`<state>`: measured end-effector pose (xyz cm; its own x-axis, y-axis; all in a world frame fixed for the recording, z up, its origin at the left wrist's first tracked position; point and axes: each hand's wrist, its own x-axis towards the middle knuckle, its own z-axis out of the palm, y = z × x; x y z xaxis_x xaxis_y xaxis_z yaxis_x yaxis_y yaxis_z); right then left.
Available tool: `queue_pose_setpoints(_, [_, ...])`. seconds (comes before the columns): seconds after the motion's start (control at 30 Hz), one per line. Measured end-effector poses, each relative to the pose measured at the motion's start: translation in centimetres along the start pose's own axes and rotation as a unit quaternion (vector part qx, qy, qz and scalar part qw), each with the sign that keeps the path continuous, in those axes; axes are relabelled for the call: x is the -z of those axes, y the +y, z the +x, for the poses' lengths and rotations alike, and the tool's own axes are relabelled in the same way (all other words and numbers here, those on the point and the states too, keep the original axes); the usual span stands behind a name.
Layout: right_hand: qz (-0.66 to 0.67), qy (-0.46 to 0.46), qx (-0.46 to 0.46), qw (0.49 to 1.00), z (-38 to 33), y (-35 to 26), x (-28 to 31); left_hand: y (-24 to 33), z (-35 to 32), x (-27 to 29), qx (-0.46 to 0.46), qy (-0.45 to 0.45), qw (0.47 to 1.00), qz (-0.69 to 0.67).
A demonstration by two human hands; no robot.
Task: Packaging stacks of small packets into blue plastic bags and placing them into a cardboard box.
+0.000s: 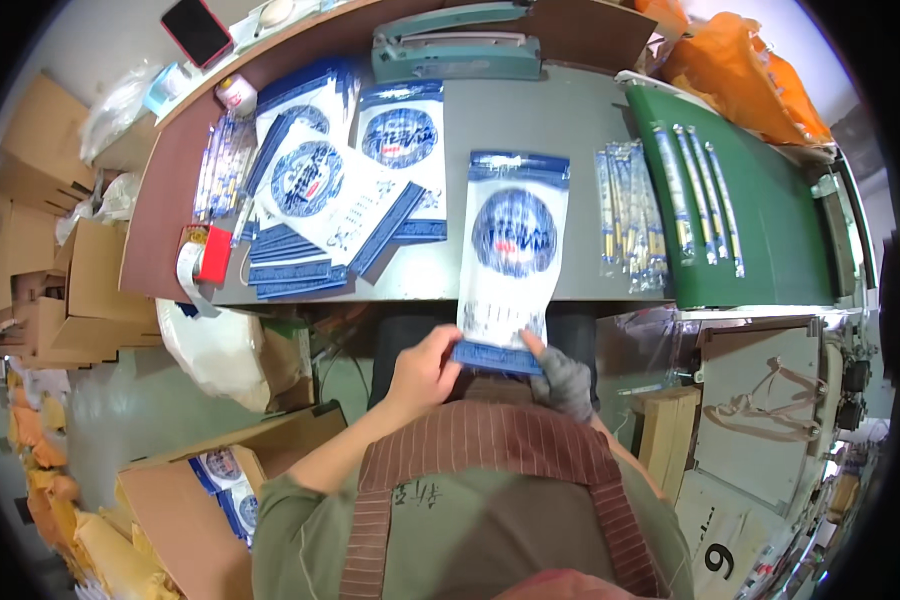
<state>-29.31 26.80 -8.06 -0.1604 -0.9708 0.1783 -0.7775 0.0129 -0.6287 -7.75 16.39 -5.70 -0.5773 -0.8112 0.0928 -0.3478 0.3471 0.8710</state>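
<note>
A white plastic pouch (513,235) with blue ends and a round blue print lies half on the grey table, its near end sticking out over the front edge. My left hand (425,368) pinches its near left corner. My right hand (562,382), in a grey glove with bare fingertips, grips the near right corner. To the left, more pouches of the same kind (308,182) lie in overlapping piles. Right of the held pouch is a row of slim, clear-wrapped sticks (630,215) with blue and yellow marks.
Several wrapped sticks (712,200) rest on a green mat (770,220). A teal bag sealer (457,52) stands at the back. Left are a red tape dispenser (210,255) and a bundle of sticks (225,165). An open carton (185,520) with pouches sits low left.
</note>
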Motion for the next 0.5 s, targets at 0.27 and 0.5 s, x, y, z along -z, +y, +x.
queue_pose_setpoints(0.27, [0.143,0.231,0.175,0.946,8.9,-12.6,19.9,20.5,11.1,11.0,-0.149,-0.055,0.96,-0.229])
queue_pose_setpoints(0.5, [0.112,0.109,0.05,0.986,22.1,-12.9,23.3,20.0,23.1,15.7,-0.109,-0.027,0.993,-0.022])
